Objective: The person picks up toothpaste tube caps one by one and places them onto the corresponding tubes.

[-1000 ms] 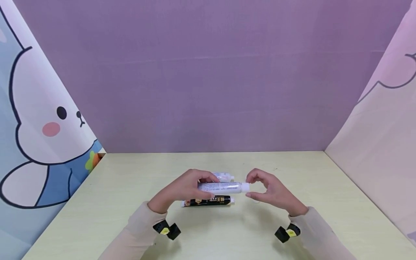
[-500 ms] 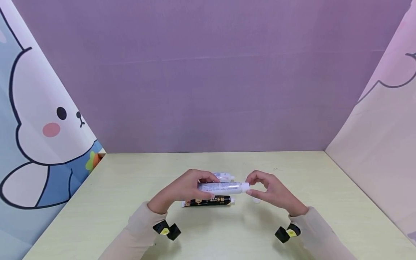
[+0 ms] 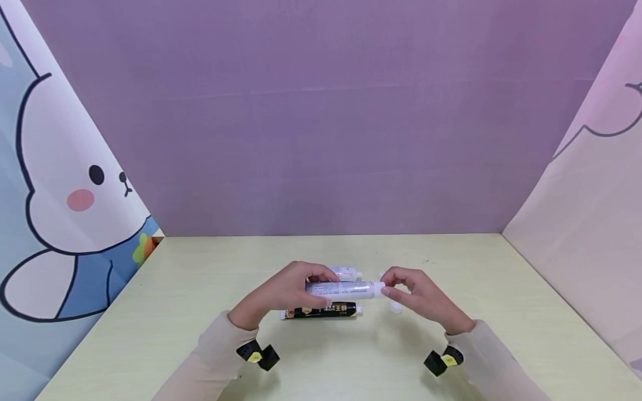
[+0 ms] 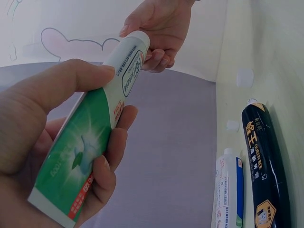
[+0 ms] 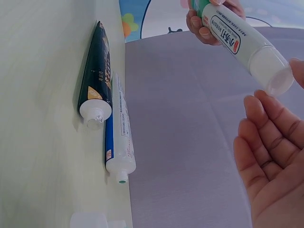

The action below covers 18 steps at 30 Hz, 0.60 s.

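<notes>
My left hand (image 3: 296,284) holds a green-and-white toothpaste tube (image 4: 90,133) above the table, its fingers and thumb wrapped round the body. The tube's white cap (image 5: 271,71) points towards my right hand (image 3: 421,295). Thumb and forefinger of that hand pinch the cap's end, while its other fingers show loosely bent in the right wrist view. Below, a black toothpaste tube (image 3: 331,309) lies on the table without a cap. Beyond it lies a white-and-blue toothpaste tube (image 5: 121,128), its nozzle bare.
Two loose white caps lie on the table right of the tubes: a larger cap (image 4: 245,77) and a smaller-looking cap (image 4: 232,125). The pale table (image 3: 200,262) ends at a purple backdrop (image 3: 321,122), with printed cloth panels (image 3: 75,167) at the sides.
My right hand has moved slightly down and its fingers have closed in on the cap's end. A loose cap on the table shows more behind the thumb. The left hand stays in place.
</notes>
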### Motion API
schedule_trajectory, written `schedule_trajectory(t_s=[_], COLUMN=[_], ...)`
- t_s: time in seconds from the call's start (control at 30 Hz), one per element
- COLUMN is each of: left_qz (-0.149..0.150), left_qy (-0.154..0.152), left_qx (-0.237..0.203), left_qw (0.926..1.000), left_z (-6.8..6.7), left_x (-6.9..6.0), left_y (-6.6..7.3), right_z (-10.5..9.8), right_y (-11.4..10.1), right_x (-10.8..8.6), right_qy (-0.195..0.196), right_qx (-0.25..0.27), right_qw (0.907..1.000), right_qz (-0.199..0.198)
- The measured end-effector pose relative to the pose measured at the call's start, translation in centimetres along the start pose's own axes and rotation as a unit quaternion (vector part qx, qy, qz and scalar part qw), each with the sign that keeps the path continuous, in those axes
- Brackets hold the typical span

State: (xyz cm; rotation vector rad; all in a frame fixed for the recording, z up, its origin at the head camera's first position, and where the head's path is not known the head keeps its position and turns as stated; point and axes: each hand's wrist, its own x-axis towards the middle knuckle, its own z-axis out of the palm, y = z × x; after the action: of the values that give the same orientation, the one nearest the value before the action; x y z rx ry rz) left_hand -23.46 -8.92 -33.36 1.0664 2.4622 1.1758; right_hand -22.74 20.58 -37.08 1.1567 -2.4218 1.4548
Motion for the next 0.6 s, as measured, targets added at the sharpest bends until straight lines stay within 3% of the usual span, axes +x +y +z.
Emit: schedule_trajectory(t_s=[0.33, 0.6], left_qz=[0.008, 0.013], left_qy=[-0.001, -0.003], left_qx=[0.009, 0.010], left_qw=[0.9999, 0.9999], left_z=[0.04, 0.17], left_x=[0.18, 0.33], left_y=[-0.20, -0.34], right_z=[-0.02, -0.09], right_y=[0.29, 0.57], right_x=[-0.02, -0.04], right_qy=[-0.009, -0.021], right_qx=[-0.005, 0.005], right_qw=[0.9997, 0.9997], right_qz=[0.020, 0.011])
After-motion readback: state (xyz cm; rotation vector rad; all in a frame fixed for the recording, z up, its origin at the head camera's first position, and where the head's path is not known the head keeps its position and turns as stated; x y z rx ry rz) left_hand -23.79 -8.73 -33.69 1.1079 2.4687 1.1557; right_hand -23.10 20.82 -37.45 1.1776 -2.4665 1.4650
